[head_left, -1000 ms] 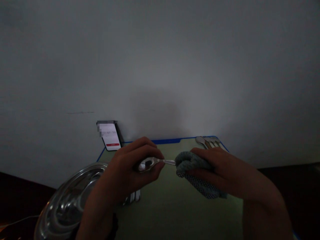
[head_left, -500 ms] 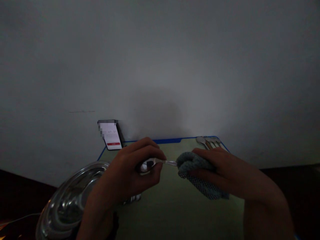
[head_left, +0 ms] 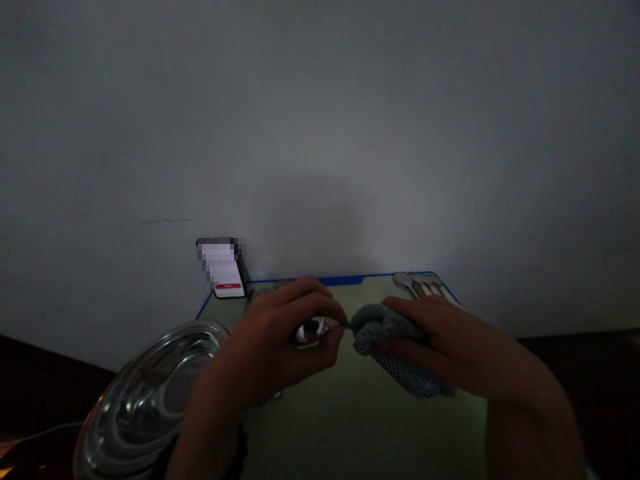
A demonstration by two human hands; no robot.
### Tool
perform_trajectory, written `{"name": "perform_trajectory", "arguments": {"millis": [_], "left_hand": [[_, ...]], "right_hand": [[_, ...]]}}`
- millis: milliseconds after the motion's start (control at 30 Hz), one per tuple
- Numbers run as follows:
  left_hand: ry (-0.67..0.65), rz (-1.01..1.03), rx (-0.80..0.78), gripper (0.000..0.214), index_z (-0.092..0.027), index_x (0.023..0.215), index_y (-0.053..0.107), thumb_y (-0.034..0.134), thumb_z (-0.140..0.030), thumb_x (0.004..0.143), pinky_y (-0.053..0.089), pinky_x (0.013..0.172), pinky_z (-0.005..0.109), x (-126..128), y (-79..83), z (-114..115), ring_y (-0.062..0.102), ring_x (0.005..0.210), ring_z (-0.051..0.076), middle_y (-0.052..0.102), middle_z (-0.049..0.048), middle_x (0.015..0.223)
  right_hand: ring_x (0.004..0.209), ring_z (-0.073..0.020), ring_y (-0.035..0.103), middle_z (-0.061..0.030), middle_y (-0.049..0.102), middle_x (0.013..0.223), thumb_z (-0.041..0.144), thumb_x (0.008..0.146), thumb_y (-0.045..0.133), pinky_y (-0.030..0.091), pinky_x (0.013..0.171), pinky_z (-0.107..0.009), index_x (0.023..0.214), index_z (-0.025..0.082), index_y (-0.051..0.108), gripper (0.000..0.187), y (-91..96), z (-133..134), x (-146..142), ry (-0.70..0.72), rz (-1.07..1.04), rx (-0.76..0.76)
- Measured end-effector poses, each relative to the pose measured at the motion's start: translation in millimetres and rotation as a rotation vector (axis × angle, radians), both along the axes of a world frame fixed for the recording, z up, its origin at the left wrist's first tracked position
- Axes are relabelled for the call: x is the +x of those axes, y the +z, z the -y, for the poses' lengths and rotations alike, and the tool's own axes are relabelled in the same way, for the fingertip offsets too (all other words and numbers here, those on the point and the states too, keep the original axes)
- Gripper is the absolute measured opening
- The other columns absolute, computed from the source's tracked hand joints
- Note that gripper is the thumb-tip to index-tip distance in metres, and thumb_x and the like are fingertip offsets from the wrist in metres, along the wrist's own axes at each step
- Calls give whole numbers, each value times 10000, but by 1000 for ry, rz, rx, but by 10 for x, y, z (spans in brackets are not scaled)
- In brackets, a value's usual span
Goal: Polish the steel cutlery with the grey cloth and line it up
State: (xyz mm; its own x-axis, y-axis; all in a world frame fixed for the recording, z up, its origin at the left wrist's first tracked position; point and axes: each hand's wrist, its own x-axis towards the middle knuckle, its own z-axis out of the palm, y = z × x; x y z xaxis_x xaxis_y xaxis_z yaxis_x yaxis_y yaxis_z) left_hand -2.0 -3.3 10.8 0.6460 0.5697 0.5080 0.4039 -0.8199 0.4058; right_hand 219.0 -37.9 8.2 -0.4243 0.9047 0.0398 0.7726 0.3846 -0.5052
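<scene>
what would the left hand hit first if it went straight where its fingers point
Probably the cloth bunched in the right hand, just beyond the spoon the left hand pinches; depth unclear.

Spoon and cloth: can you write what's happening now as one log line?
left hand: pinches spoon by its scoop | right hand: cloth closed over spoon handle | nearby: steel bowl, green mat

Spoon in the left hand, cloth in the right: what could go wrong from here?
1. The left hand pinches the spoon by its bowl only, handle buried in the cloth held by the right hand; a tug could slip it free.
2. The left forearm sits right beside the steel bowl; an elbow swing might knock it.
3. Dim light may hide smudges.
</scene>
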Motion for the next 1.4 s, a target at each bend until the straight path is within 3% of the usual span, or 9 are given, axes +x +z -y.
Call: {"name": "perform_trajectory", "arguments": {"millis": [233, 533, 767, 933, 1400], "left_hand": [[0, -19, -13, 30, -190, 838, 587, 582, -194, 809, 450, 598, 192, 1, -16, -13, 564, 667, 80, 566, -16, 815], [1, -32, -4, 36, -201, 857, 580, 569, -216, 827, 457, 598, 193, 20, -45, -30, 564, 666, 80, 562, -10, 853], [36, 25, -55, 324, -201, 1009, 500, 675, -234, 738, 483, 726, 224, -82, -8, -57, 546, 898, 136, 527, 22, 1010], [49, -29, -60, 423, -221, 1107, 473, 670, -234, 733, 483, 676, 234, -191, 0, -66, 558, 800, 131, 574, 5, 963], [29, -35, -31, 458, -210, 1123, 527, 717, -236, 707, 471, 762, 220, -146, -7, -81, 559, 873, 122, 562, 8, 1012]], "right_hand": [[705, -142, 542, -6, 610, 789, 485, 838, 439, 366, 582, -259, 895, 226, 560, 291, 1, -17, -39, 51, -21, 4], [662, -128, 541, 1, 602, 747, 483, 832, 448, 371, 562, -248, 888, 224, 575, 294, -19, -24, -44, 67, -39, 46], [690, -140, 551, -6, 613, 764, 465, 829, 462, 388, 596, -261, 886, 222, 580, 276, 0, -23, -5, 50, -40, 19], [694, -143, 565, -4, 621, 751, 461, 839, 446, 406, 617, -266, 864, 222, 580, 275, 5, -23, 78, 46, -43, -1], [640, -137, 576, -13, 639, 716, 432, 834, 466, 418, 586, -252, 887, 213, 626, 277, -8, -46, 161, 69, -70, 31]]}}
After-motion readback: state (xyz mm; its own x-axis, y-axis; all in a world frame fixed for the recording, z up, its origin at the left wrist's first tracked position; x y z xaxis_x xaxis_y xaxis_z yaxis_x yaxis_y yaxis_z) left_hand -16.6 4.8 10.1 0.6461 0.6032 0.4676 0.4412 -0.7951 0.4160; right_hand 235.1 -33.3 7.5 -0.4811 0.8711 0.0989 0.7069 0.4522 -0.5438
